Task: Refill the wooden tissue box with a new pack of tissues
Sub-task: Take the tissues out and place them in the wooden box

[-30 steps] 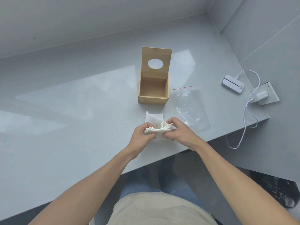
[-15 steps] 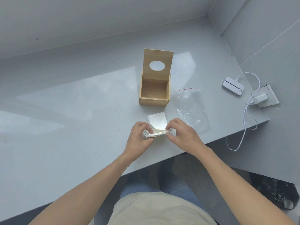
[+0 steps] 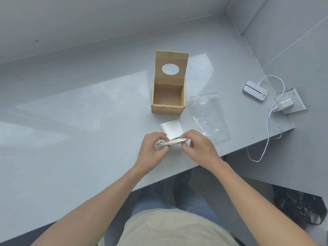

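Observation:
A wooden tissue box (image 3: 167,109) stands on the grey counter (image 3: 71,121), its inside bare. Its lid (image 3: 171,67), with an oval hole, is swung upright at the back. Nearer me, a thin white stack of tissues (image 3: 173,141) is held flat just above the counter. My left hand (image 3: 152,150) pinches its left end and my right hand (image 3: 200,146) pinches its right end. A loose white sheet (image 3: 171,127) lies flat on the counter just behind the stack, between my hands and the box.
An empty clear zip bag (image 3: 209,118) with a red seal lies right of the box. Further right sit a small white device (image 3: 254,90) and a white charger plug (image 3: 284,104) with a trailing cable (image 3: 268,132). The counter edge runs just below my hands.
The stack was crumpled and bunched between my hands; now it is flattened and squared. The loose sheet behind it lies flatter. My hands stayed in about the same spot.

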